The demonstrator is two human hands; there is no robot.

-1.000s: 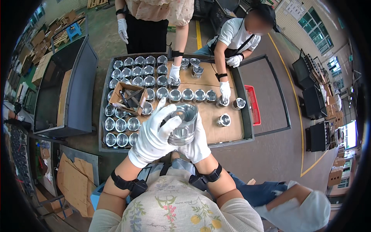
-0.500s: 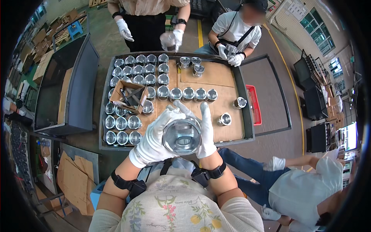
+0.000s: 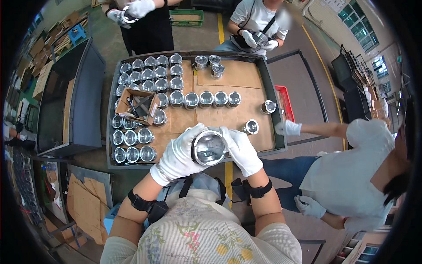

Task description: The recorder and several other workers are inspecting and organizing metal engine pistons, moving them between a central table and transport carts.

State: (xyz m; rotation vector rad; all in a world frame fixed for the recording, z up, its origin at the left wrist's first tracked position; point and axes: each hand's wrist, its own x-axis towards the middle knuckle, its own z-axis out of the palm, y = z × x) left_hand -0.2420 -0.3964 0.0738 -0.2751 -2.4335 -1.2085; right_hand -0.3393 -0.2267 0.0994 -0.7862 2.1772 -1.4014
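Above a cardboard-lined tray (image 3: 263, 92) of metal pistons, left hand (image 3: 178, 156) and right hand (image 3: 241, 149) clasp one shiny piston (image 3: 209, 148) between gloved fingers

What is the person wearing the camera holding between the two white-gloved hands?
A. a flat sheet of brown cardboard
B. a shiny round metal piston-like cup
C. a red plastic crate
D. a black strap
B: the left hand and right hand in white gloves clasp a shiny round metal cup-shaped part from both sides, above the near edge of the dark tray of similar parts.
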